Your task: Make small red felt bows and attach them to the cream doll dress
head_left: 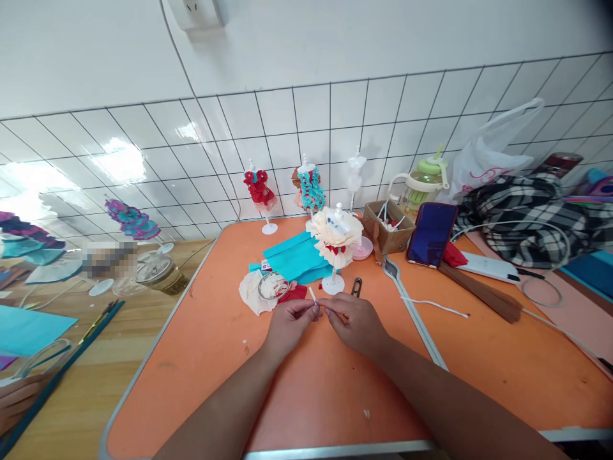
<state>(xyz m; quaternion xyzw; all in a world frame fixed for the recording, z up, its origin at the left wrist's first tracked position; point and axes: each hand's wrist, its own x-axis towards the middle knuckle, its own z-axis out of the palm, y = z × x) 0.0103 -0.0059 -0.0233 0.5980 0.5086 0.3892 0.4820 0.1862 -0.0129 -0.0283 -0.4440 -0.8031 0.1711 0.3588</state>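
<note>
Forearms nearest, I see the left hand pinching a thin white strip just in front of the cream-ruffled stand, right fingertips meeting it, grip unclear; likely light, pliable, best held by its ends.

1. slim white strip, tilted slightly toward the left hand.
2. upper end free, just above where the left hand and right hand meet.
3. lower end hidden within the grip.

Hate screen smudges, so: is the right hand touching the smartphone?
Apart. The head view shows orange tabletop between the right hand and the smartphone.
</note>
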